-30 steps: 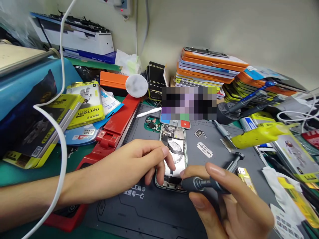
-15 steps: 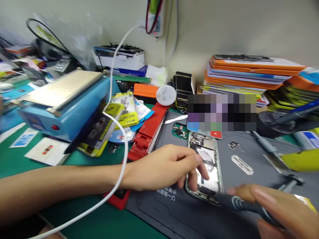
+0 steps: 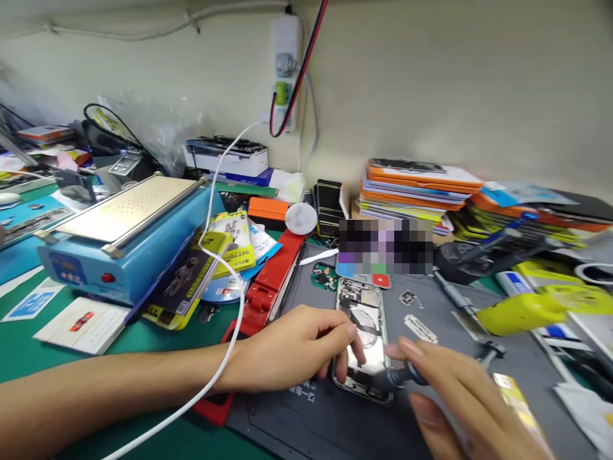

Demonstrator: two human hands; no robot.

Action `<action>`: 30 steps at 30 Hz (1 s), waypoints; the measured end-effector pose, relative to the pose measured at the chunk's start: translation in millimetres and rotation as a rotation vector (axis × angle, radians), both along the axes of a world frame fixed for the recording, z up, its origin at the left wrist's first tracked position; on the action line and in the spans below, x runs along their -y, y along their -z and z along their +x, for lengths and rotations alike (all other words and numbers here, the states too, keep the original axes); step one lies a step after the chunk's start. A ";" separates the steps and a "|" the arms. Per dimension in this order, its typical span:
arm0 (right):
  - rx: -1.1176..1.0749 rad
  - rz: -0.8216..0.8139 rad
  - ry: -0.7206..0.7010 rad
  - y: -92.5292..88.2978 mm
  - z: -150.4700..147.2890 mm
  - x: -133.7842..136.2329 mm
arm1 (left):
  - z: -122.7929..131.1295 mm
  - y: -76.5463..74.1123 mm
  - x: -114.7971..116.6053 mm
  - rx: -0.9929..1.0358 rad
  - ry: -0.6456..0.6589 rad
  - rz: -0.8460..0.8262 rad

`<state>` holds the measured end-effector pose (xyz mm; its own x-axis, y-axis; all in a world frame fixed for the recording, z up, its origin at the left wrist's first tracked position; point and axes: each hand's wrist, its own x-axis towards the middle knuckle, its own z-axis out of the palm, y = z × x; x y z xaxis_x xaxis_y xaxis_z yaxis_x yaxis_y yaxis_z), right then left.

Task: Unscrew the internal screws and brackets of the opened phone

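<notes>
While the left hand [image 3: 301,348] lies loosely unclenched over the opened phone [image 3: 376,356] on the grey mat [image 3: 311,437], the right hand [image 3: 457,386] grasps 1 dark tool [image 3: 398,377] by the phone's lower end.

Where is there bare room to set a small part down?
Bare mat shows left of the phone, bordered by red tool, green board and left hand; also on its near side, left of the right hand. Crowded around the yellow bottle and behind, by the orange stack.

Two hands [image 3: 294,348] [image 3: 462,393] (the wearer's), one opened phone [image 3: 376,353]
</notes>
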<state>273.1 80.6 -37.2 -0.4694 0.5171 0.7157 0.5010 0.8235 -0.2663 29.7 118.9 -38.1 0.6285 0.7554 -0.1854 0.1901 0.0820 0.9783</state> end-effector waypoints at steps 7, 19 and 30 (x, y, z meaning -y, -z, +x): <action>-0.074 -0.086 -0.125 -3.8 -7.8 5.8 | 7.7 -2.7 3.5 -0.050 -0.016 -0.013; -0.039 -0.035 -0.180 10.7 -6.4 5.2 | 6.4 -5.4 6.0 0.098 -0.069 -0.092; -0.007 0.000 -0.129 10.1 -9.2 3.4 | 4.1 -4.8 6.0 0.058 -0.053 -0.123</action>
